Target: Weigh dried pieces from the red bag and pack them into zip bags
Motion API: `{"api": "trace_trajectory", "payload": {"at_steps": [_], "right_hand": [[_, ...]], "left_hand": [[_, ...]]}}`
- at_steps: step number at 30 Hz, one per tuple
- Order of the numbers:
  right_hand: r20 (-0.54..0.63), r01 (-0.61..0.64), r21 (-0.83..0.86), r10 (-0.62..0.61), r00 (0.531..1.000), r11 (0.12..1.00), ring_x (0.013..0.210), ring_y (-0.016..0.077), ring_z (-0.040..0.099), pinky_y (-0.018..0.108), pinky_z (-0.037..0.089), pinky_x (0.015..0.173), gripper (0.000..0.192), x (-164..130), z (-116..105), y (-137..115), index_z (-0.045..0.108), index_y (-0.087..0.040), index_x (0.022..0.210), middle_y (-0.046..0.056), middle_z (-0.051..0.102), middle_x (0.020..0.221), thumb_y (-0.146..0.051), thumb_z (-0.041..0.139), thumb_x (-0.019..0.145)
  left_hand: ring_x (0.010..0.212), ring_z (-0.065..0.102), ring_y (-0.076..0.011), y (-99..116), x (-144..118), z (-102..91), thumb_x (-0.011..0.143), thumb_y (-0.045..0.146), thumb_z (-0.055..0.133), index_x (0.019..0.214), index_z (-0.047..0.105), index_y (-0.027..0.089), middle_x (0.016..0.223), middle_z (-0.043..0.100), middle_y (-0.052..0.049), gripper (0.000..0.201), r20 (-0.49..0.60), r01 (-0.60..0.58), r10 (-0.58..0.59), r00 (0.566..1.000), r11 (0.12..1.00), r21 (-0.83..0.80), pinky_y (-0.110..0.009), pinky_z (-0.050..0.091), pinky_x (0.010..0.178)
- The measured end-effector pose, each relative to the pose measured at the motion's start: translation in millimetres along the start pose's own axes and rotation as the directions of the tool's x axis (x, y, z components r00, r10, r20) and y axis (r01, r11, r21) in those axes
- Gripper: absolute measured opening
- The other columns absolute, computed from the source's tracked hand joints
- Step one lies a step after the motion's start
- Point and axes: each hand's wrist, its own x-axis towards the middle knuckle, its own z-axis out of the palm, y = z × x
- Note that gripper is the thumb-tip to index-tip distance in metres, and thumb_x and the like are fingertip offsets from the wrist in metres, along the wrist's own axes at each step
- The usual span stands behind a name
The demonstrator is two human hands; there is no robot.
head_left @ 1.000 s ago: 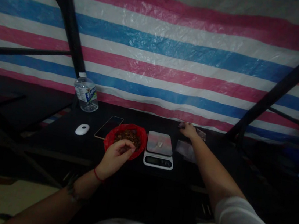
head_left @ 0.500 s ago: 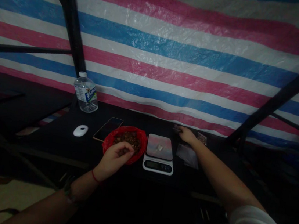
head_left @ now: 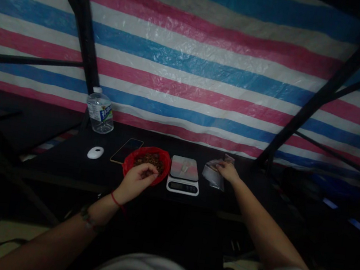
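Head view of a dim work area backed by a striped tarpaulin [head_left: 190,65] in pink, white and blue. The left hand [head_left: 135,182] rests at the near rim of a red bag [head_left: 128,166] opened out like a bowl, its fingers [head_left: 149,174] bunched together over the brown pieces [head_left: 151,160] inside; whether they pinch any of the pieces cannot be told in this light. The bag's mouth lies spread wide, probably so that its contents can be reached from above. Just to its right, nearly touching it, stands a digital scale [head_left: 183,180], display toward the person, with a small pale item [head_left: 185,167] lying on its platform; this close placement keeps the path from bag to platform short. The right hand [head_left: 226,172] lies farther right on a loose pile of small clear packets [head_left: 212,175] on the desk [head_left: 71,169], fingers curled onto one of them, though a firm grip cannot be confirmed. To the left of the bag lie a phone [head_left: 126,150], face up, and a white oval object [head_left: 95,152]; a water bottle [head_left: 100,111] stands upright at the back by a dark post [head_left: 81,27], all three well apart from the hands.
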Motion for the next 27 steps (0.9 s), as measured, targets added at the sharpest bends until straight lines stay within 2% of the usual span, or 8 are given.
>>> {"api": "trace_trajectory", "payload": {"at_steps": [5, 10, 12, 14, 16, 18, 23, 27], "right_hand": [[0.014, -0.062, 0.107, 0.061, 0.998, 0.992, 0.092, 0.0219, 0.064, 0.027, 0.046, 0.078, 0.036, 7, 0, -1, 0.067, -0.017, 0.109, 0.01, 0.07, 0.103, -0.031, 0.063, 0.077], [-0.171, -0.101, 0.3, 0.158, 0.973, 0.949, 0.091, 0.0224, 0.064, 0.029, 0.047, 0.076, 0.03, 1, -23, -16, 0.068, -0.014, 0.099, 0.012, 0.07, 0.099, -0.034, 0.052, 0.083], [-0.229, -0.055, 0.604, 0.24, 0.943, 0.795, 0.078, 0.0212, 0.065, 0.028, 0.047, 0.066, 0.034, -11, -38, -36, 0.067, -0.014, 0.094, 0.01, 0.07, 0.088, -0.042, 0.053, 0.081], [-0.177, 0.041, 0.859, 0.221, 0.959, 0.511, 0.066, 0.0167, 0.062, 0.026, 0.046, 0.055, 0.035, -31, -53, -65, 0.062, -0.017, 0.098, 0.007, 0.068, 0.082, -0.045, 0.055, 0.078], [-0.093, 0.074, 0.962, 0.06, 0.994, 0.262, 0.057, 0.0124, 0.057, 0.022, 0.042, 0.047, 0.038, -57, -63, -102, 0.059, -0.021, 0.103, 0.003, 0.066, 0.081, -0.043, 0.063, 0.074], [-0.024, 0.042, 0.99, -0.13, 0.991, 0.135, 0.054, 0.0096, 0.054, 0.02, 0.041, 0.045, 0.037, -86, -67, -139, 0.06, -0.021, 0.102, 0.001, 0.064, 0.08, -0.041, 0.07, 0.071], [0.171, -0.063, 0.971, -0.49, 0.855, 0.229, 0.042, 0.0054, 0.042, 0.018, 0.03, 0.036, 0.034, -135, -56, -203, 0.064, -0.019, 0.094, -0.003, 0.058, 0.065, -0.039, 0.075, 0.069], [0.269, -0.084, 0.941, -0.575, 0.772, 0.328, 0.043, 0.0055, 0.042, 0.018, 0.029, 0.037, 0.035, -143, -45, -217, 0.065, -0.018, 0.092, -0.004, 0.058, 0.063, -0.038, 0.077, 0.065]], "left_hand": [[0.068, 0.058, -0.0141, 0, 2, -1.4, 0.075, 0.031, 0.062, 0.079, 0.064, 0.015, 0.075, 0.065, -0.003, 0.016, 0.013, -0.009, 0.008, 1.0, 1.0, 0.026, -0.025, 0.047, 0.063], [0.069, 0.059, -0.014, 3, 3, -2.5, 0.076, 0.03, 0.062, 0.078, 0.064, 0.015, 0.076, 0.065, -0.003, 0.015, 0.019, -0.01, 0.009, 1.0, 1.0, 0.012, -0.025, 0.047, 0.064], [0.068, 0.059, -0.0139, 3, 3, -1.8, 0.075, 0.03, 0.063, 0.079, 0.064, 0.015, 0.075, 0.065, -0.002, 0.015, 0.027, -0.004, 0.004, 1.0, 1.0, -0.006, -0.025, 0.047, 0.064], [0.067, 0.059, -0.0139, 4, 2, -0.2, 0.075, 0.032, 0.063, 0.08, 0.064, 0.015, 0.074, 0.065, -0.002, 0.017, 0.041, 0.014, -0.013, 0.999, 0.999, -0.029, -0.025, 0.047, 0.063], [0.067, 0.059, -0.014, 6, 1, 1.6, 0.075, 0.033, 0.063, 0.084, 0.064, 0.015, 0.075, 0.065, -0.003, 0.02, 0.057, 0.038, -0.035, 0.998, 0.997, -0.065, -0.025, 0.048, 0.063], [0.07, 0.06, -0.0145, 10, -2, 2.7, 0.078, 0.036, 0.062, 0.091, 0.063, 0.015, 0.079, 0.066, -0.004, 0.025, 0.077, 0.069, -0.06, 0.995, 0.99, -0.12, -0.025, 0.048, 0.064], [0.061, 0.055, -0.0118, 21, -8, -3.8, 0.083, 0.045, 0.055, 0.097, 0.061, 0.014, 0.073, 0.062, -0.003, 0.035, 0.16, 0.037, -0.002, 0.987, 0.976, -0.216, -0.024, 0.045, 0.058], [0.056, 0.05, -0.0102, 27, -13, -13.0, 0.083, 0.049, 0.056, 0.072, 0.061, 0.013, 0.06, 0.055, 0.0, 0.038, 0.338, -0.021, 0.06, 0.939, 0.993, -0.118, -0.021, 0.04, 0.053]]}}
